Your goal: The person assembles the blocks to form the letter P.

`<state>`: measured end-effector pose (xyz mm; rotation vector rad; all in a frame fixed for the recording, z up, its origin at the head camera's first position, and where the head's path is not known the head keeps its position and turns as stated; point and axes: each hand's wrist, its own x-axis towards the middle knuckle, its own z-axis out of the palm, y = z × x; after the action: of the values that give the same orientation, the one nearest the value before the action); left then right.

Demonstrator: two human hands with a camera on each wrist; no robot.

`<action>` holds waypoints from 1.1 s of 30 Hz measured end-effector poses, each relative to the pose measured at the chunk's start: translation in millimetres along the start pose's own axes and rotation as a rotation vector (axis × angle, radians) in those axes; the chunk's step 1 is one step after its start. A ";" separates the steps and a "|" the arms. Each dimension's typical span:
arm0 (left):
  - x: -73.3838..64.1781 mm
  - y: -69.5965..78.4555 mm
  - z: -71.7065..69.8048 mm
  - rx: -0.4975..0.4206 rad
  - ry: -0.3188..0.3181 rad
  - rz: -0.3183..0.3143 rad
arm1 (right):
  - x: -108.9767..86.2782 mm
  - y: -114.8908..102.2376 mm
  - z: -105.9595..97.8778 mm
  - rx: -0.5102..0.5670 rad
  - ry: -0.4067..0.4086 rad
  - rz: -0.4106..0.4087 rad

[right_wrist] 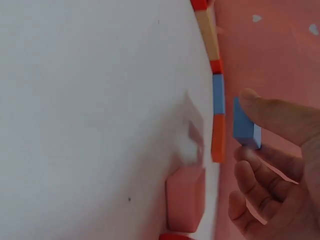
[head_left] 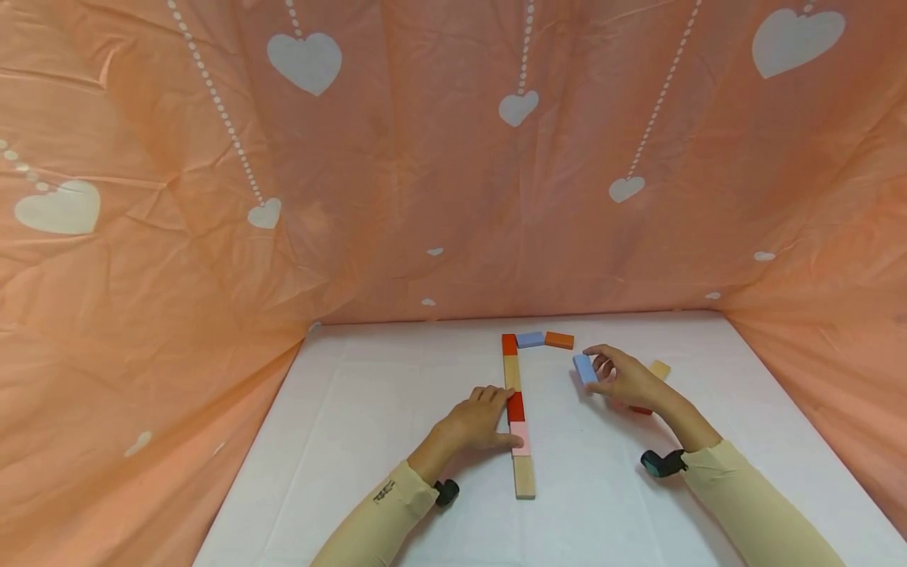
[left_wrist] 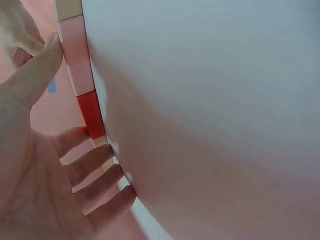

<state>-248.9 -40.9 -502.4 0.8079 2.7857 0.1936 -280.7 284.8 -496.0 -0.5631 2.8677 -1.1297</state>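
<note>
My right hand [head_left: 627, 378] pinches a light blue block [head_left: 584, 368] between thumb and fingers, held above the white table. In the right wrist view the same blue block [right_wrist: 243, 120] is tilted, its end face showing. My left hand [head_left: 476, 421] lies along a column of blocks with its fingers extended. Its thumb is at the pink block [head_left: 520, 439] and its fingertips are beside the red block [head_left: 516, 407]. Further blocks in the column are a plain wooden one [head_left: 524, 477] nearest me, another wooden one [head_left: 512, 373] and a red one [head_left: 509, 344] at the far end.
From the far end, a blue block [head_left: 530, 339] and an orange block [head_left: 560, 340] run rightward. Under my right hand lie a wooden block [head_left: 660, 368], a red block [head_left: 642, 410] and a pink block [right_wrist: 185, 200]. An orange cloth with hearts [head_left: 453, 197] hangs behind the table.
</note>
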 end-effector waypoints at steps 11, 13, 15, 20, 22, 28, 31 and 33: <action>-2.5 0.7 -2.4 -0.011 -0.003 -0.013 | 20.6 11.5 -3.1 0.002 -0.032 0.080; -2.7 1.0 -3.3 -0.015 -0.005 -0.014 | 23.7 12.2 -3.4 0.001 -0.035 0.083; -2.7 1.2 -3.6 -0.020 -0.006 -0.014 | 26.6 13.1 -3.6 0.010 -0.044 0.104; -3.5 2.0 -2.9 -0.024 -0.007 -0.012 | 33.7 19.0 -3.8 0.015 -0.071 0.150; -3.9 2.7 -2.9 -0.019 -0.008 -0.010 | 36.3 21.3 -4.0 0.013 -0.076 0.154; -3.9 2.5 -2.7 -0.006 -0.004 -0.006 | 40.9 24.9 -5.1 0.018 -0.097 0.155; -3.3 1.9 -1.7 -0.002 -0.003 -0.007 | 42.2 25.4 -5.3 0.017 -0.112 0.163; -3.1 1.7 -1.3 0.000 -0.004 -0.009 | 43.2 25.7 -5.7 0.013 -0.119 0.167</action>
<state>-245.9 -41.2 -500.3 0.7952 2.7851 0.1910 -330.2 291.6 -503.5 -0.3681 2.7446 -1.0515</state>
